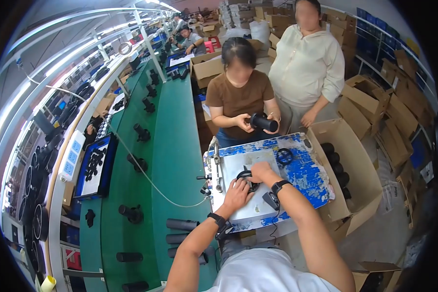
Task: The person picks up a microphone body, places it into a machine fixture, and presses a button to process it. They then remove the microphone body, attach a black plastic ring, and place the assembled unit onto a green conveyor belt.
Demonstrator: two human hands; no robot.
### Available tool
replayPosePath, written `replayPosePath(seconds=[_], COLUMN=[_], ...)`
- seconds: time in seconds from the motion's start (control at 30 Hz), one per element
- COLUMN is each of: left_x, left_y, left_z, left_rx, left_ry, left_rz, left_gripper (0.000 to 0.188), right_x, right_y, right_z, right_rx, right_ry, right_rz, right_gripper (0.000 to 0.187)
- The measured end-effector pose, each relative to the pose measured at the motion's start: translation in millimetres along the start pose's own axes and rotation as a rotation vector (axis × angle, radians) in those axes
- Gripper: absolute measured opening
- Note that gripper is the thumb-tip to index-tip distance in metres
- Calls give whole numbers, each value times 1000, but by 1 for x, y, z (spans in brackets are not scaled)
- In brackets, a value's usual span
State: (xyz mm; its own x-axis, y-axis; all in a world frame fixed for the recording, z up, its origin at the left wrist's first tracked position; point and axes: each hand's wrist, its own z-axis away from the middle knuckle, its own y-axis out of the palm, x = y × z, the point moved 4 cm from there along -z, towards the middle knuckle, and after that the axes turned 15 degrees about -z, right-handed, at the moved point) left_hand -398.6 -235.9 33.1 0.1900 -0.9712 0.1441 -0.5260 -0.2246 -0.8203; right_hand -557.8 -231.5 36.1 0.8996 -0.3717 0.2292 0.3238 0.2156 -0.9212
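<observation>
A black round plastic part lies on the grey metal plate of the small worktable. My left hand is closed over its near side, fingers curled on the rim. At its right edge my right hand is closed like a fist; what it grips is hidden by the fingers. A small black device with a cable sits on the plate beside my right wrist. Beyond the plate, a black spoked ring rests on the chipped blue tabletop.
A metal clamp fixture stands along the table's left edge. To the left runs a green conveyor with black tubes. At right, a cardboard box holds black round parts. A seated person across holds a black cylinder; another stands beside.
</observation>
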Motion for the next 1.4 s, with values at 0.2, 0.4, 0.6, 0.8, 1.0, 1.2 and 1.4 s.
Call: replayPosePath(seconds=[0.2, 0.4, 0.6, 0.8, 1.0, 1.2, 1.4], left_x=[12, 26, 25, 24, 24, 2, -4], left_y=[1, -6, 2, 4, 5, -23, -100], left_z=[7, -2, 7, -13, 6, 38, 145], left_rx=[146, 359, 259, 204, 187, -116, -179], left_ry=[-69, 148, 53, 80, -11, -196, -825], left_rz=[-23, -10, -9, 128, 117, 16, 90], left_gripper=[40, 42, 44, 43, 45, 26, 17], right_x=[9, 15, 16, -4, 14, 10, -55], right_y=[1, 1, -3, -5, -3, 5, 34], right_z=[3, 4, 8, -6, -10, 8, 21], right_rx=[-19, -1, -13, 60, 49, -147, -599], right_ry=[55, 96, 71, 41, 67, -33, -311], right_rz=[-45, -37, -74, -28, 49, -54, -792], right_gripper=[48, 43, 43, 43, 30, 51, 39])
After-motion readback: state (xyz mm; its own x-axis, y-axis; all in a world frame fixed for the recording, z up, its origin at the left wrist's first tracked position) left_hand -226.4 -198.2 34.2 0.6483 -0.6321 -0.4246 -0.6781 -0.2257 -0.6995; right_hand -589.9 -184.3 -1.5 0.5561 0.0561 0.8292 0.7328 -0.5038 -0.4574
